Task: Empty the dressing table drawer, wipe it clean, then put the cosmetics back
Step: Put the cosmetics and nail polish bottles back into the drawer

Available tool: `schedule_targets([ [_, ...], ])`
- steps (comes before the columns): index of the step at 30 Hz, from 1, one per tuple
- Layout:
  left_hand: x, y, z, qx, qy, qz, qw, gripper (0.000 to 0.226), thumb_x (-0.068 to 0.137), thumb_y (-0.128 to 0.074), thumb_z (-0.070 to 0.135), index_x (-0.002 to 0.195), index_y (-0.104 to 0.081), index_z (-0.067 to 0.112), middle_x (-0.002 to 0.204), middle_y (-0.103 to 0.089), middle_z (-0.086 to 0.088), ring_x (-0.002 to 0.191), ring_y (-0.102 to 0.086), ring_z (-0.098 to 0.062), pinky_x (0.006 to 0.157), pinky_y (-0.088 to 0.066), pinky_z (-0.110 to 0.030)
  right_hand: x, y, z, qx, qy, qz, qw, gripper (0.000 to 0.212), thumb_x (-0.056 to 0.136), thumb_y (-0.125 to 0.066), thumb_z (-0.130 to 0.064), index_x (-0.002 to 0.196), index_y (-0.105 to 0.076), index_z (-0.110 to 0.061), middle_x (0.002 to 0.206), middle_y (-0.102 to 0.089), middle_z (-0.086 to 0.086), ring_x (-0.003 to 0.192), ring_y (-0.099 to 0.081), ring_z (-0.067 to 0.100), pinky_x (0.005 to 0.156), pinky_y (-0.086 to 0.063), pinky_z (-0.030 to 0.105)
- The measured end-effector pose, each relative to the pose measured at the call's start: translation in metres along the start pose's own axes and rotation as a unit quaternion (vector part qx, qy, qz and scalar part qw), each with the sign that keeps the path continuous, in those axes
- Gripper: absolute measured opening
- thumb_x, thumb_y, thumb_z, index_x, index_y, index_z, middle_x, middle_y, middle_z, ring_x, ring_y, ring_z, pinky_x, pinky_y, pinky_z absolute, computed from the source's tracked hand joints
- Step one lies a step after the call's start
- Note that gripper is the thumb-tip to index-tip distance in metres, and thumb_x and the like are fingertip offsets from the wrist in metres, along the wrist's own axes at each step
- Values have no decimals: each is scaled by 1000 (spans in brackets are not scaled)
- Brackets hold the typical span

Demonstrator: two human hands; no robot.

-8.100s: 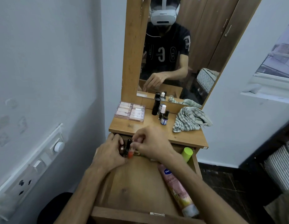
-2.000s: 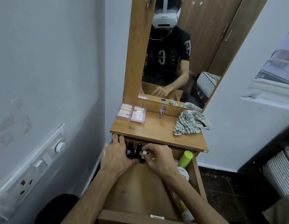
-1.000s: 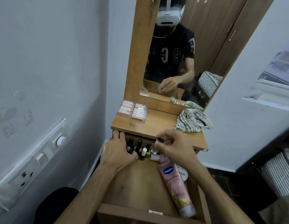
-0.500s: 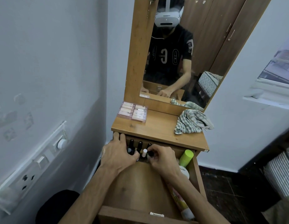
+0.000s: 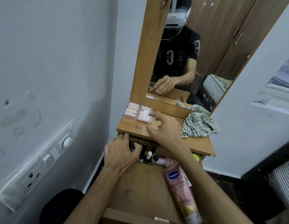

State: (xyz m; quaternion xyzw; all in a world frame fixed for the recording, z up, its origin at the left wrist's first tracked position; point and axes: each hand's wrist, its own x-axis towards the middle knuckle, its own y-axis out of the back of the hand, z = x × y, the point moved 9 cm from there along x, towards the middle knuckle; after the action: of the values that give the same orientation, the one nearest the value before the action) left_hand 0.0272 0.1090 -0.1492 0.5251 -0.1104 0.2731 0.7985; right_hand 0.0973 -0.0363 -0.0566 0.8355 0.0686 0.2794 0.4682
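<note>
Restock step: left hand steadies small bottles at back of drawer (Vaseline tube already in), right hand, fingers spread & empty, reaches for lipstick box on tabletop; next, grip & lower it in.

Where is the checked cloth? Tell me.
The checked cloth lies bunched on the dressing table top, far right, below the mirror.
</note>
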Motion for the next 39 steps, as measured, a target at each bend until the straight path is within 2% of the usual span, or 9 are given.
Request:
schedule_targets([
  [3,-1,6,-3,-19,19,17,999,24,85,-43,35,67,-41,19,59,-48,2,49,-44,-19,51,-29,-26,32,-41,-12,-35,17,-141,989,75,88,-72,-48,154,-43,-27,161,-43,-4,143,-45,20,115,-40,39],
  [6,-1,12,-4,-30,17,35,999,22,82,-45,28,63,-39,19,53,-44,4,45,-39,-15,49,-22,-22,40,-69,-12,-89,25,-214,972,72,96,-61,-51,159,-36,-25,168,-31,1,149,-35,24,120,-31,49],
  [12,1,29,-2,-47,-5,108,993,18,78,-41,24,62,-38,18,51,-36,6,42,-31,-15,49,-11,-17,12,-54,-20,-54,62,-143,986,60,92,-60,-44,148,-53,-24,153,-50,-3,141,-41,21,112,-39,48],
  [18,-2,49,-6,-110,8,192,975,17,85,-43,21,69,-47,15,58,-44,5,47,-35,-18,49,-23,-24,-43,-30,-26,-102,129,-42,985,46,81,-71,-23,127,-66,-24,132,-66,-7,120,-56,20,96,-48,44],
  [23,1,61,-21,-199,31,184,962,21,88,-44,18,68,-48,14,57,-47,3,50,-42,-20,49,-29,-32,-88,8,-36,-81,227,97,966,31,79,-82,-13,110,-80,-16,114,-78,-1,102,-73,22,84,-58,42],
  [26,10,64,-26,-244,21,150,958,25,90,-49,15,66,-53,15,55,-52,0,52,-49,-21,49,-39,-37,-113,29,-42,-44,267,137,953,21,86,-79,-17,108,-80,-17,110,-79,-3,100,-73,16,86,-55,34],
  [31,3,76,-4,-344,-39,60,936,23,88,-55,21,66,-62,20,58,-59,0,56,-54,-15,51,-35,-13,-143,29,-43,-21,277,68,958,24,89,-78,-26,112,-79,-21,109,-79,-8,99,-70,8,83,-50,31],
  [35,-25,60,20,-363,-98,-154,914,13,85,-63,33,75,-69,27,67,-64,5,61,-55,-11,59,-42,-14,-148,6,-40,-14,250,-11,968,23,89,-74,-27,111,-80,-22,101,-79,-8,86,-65,11,71,-52,32],
  [39,-62,24,23,-268,-101,-353,890,13,78,-76,44,80,-72,32,75,-68,10,70,-62,-6,64,-50,-19,-150,-23,-34,-50,239,-95,965,29,87,-64,-30,110,-80,-25,103,-79,-9,82,-59,12,63,-45,27],
])
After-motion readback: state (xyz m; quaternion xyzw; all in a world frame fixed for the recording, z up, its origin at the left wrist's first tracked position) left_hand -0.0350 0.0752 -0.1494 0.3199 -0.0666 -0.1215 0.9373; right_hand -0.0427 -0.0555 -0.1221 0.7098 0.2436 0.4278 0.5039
